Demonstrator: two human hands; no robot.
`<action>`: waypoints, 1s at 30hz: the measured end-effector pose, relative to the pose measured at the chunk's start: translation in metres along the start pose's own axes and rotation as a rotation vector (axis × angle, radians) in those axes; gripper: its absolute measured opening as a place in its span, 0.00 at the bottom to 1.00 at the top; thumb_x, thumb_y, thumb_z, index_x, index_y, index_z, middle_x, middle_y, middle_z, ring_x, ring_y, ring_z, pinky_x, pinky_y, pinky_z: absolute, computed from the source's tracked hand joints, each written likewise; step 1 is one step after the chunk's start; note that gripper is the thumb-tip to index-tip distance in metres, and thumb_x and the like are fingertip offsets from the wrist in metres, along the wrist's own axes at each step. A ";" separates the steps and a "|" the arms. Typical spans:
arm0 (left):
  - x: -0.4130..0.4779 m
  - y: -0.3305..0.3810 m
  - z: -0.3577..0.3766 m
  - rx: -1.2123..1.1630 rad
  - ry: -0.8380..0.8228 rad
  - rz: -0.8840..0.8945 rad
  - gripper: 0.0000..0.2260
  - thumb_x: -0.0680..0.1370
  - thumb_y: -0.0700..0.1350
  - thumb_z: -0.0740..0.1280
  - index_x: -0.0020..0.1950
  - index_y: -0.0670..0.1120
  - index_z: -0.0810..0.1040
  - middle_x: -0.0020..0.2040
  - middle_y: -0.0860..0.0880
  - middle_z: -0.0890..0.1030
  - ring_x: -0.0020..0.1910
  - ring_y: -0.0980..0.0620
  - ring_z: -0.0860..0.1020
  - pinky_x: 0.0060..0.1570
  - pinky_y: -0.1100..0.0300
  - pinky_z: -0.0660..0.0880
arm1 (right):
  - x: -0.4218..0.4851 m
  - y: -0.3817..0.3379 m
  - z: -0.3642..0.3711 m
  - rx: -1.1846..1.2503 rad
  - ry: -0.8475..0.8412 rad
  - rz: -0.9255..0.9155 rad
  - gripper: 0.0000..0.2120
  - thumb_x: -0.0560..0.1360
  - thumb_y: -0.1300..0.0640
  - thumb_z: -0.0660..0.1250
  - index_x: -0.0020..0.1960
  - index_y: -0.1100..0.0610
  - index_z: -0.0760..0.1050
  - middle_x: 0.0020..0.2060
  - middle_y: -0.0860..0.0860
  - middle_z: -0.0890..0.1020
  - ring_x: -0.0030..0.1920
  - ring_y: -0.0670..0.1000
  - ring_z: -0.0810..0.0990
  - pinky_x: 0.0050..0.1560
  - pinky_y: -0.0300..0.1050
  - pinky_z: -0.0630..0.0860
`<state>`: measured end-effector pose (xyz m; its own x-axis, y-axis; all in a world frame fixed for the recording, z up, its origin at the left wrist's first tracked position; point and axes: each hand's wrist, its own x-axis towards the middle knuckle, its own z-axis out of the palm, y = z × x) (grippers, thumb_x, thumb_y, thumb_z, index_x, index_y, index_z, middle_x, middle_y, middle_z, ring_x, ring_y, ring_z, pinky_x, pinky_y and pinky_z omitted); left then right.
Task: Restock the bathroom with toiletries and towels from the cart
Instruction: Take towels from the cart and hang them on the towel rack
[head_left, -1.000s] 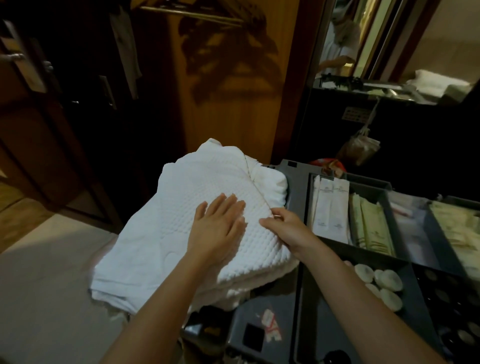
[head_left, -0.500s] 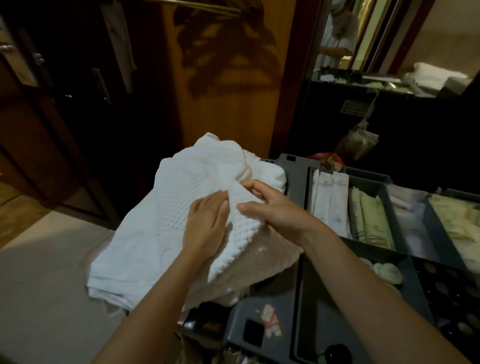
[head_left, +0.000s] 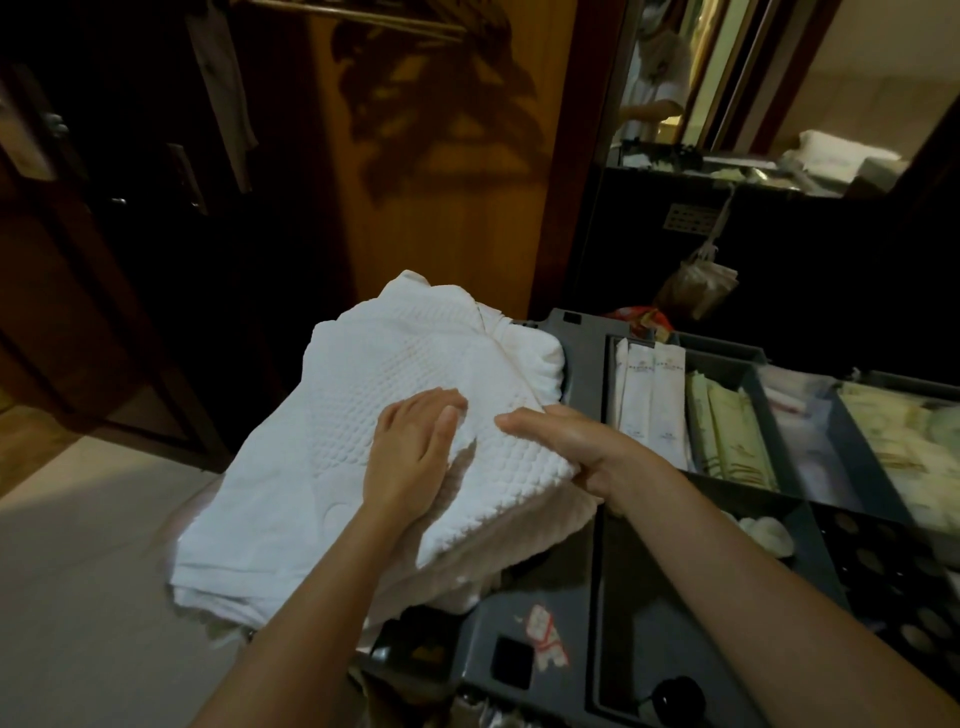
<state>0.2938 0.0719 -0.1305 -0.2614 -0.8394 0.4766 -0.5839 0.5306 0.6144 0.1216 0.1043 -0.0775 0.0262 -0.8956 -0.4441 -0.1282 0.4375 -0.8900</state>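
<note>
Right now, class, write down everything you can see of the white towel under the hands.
The towel is white, thick-looking cloth with a raised waffle pattern, folded, lying on a stack of other white linen at the left end of the grey cart. The left hand rests flat on it; the right hand grips its right edge, thumb on top.
</note>
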 end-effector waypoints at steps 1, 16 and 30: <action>0.000 -0.001 0.000 -0.004 0.000 0.003 0.26 0.78 0.56 0.43 0.58 0.49 0.78 0.60 0.52 0.78 0.63 0.56 0.70 0.61 0.67 0.54 | -0.003 -0.003 -0.001 -0.041 0.009 -0.016 0.26 0.70 0.52 0.72 0.66 0.54 0.70 0.58 0.52 0.80 0.57 0.52 0.79 0.61 0.49 0.74; -0.002 0.000 -0.001 0.183 -0.119 0.053 0.25 0.77 0.57 0.44 0.61 0.51 0.75 0.63 0.54 0.75 0.66 0.55 0.68 0.63 0.62 0.53 | -0.033 0.009 -0.016 -0.667 0.296 -0.130 0.13 0.76 0.54 0.61 0.59 0.53 0.69 0.53 0.51 0.75 0.51 0.55 0.75 0.50 0.51 0.73; -0.029 0.055 0.006 0.101 -0.493 0.087 0.37 0.69 0.69 0.38 0.75 0.55 0.43 0.77 0.56 0.47 0.75 0.59 0.43 0.73 0.52 0.38 | -0.056 0.011 -0.020 -0.077 0.249 -0.567 0.08 0.75 0.67 0.63 0.44 0.57 0.77 0.43 0.52 0.82 0.47 0.42 0.80 0.49 0.36 0.76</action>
<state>0.2647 0.1246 -0.1149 -0.6296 -0.7614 0.1545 -0.6092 0.6072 0.5101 0.0986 0.1582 -0.0605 -0.1192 -0.9827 0.1414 -0.2334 -0.1107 -0.9661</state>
